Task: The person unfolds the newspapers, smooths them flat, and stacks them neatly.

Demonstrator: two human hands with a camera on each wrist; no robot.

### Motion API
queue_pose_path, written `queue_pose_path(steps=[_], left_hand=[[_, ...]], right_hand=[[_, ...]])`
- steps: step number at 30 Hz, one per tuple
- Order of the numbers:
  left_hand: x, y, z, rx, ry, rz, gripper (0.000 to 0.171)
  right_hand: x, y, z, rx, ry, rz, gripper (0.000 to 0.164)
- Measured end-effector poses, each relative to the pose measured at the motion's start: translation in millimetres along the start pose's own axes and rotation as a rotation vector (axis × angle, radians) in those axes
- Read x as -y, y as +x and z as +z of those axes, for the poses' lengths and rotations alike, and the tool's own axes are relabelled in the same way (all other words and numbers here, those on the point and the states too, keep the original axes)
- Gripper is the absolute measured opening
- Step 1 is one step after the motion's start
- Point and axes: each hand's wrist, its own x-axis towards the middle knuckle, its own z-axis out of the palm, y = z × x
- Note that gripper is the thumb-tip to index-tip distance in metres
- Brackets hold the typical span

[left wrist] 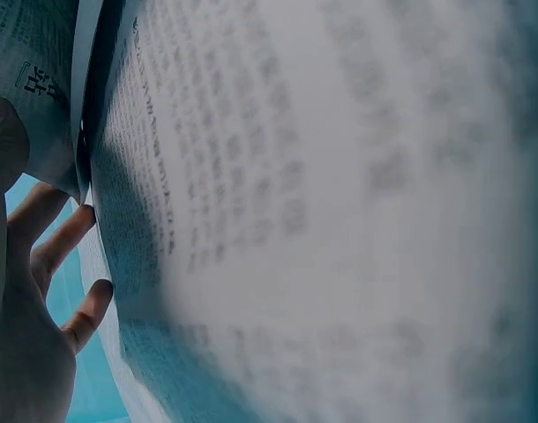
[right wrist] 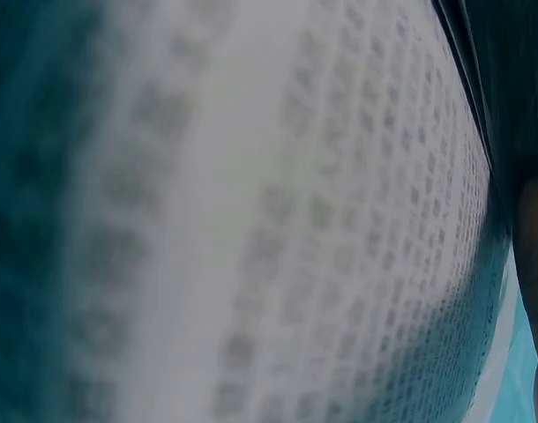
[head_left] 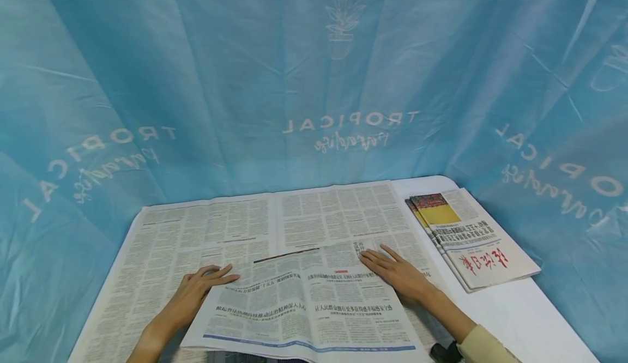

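A folded newspaper (head_left: 294,314) with a blue stripe near its front edge lies in front of the person, over larger spread newspaper sheets (head_left: 206,227). The left hand (head_left: 196,289) pinches its left edge; in the left wrist view a thumb (left wrist: 4,145) overlaps the paper while fingers reach around behind it. At the right edge the right hand (head_left: 399,276) holds the same newspaper, fingers stretched over the top. Its thumb (right wrist: 534,256) shows beneath the paper in the right wrist view. Close, blurred print fills most of both wrist views.
Stacked folded newspapers (head_left: 476,243) with red lettering lie on the white table (head_left: 520,314) at the right. Blue curtain (head_left: 235,107) surrounds the back and sides. A dark object (head_left: 445,352) shows beside the right sleeve (head_left: 485,346).
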Motion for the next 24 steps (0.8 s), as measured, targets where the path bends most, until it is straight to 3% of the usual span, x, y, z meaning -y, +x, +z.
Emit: queue_pose_path(steps=[12, 21, 24], left_hand=[[-3.9, -3.1, -1.0, 0.024, -0.060, -0.016, 0.038], [-13.5, -9.1, -4.2, 0.027, -0.129, -0.043, 0.041], [-11.4, -12.9, -5.6, 0.015, -0.149, 0.028, 0.046]], right_hand=[[5, -10, -2, 0.004, 0.098, 0.005, 0.059], [10, -15, -10, -0.087, 0.217, -0.010, 0.059], [10, -15, -13, -0.118, 0.239, -0.007, 0.059]])
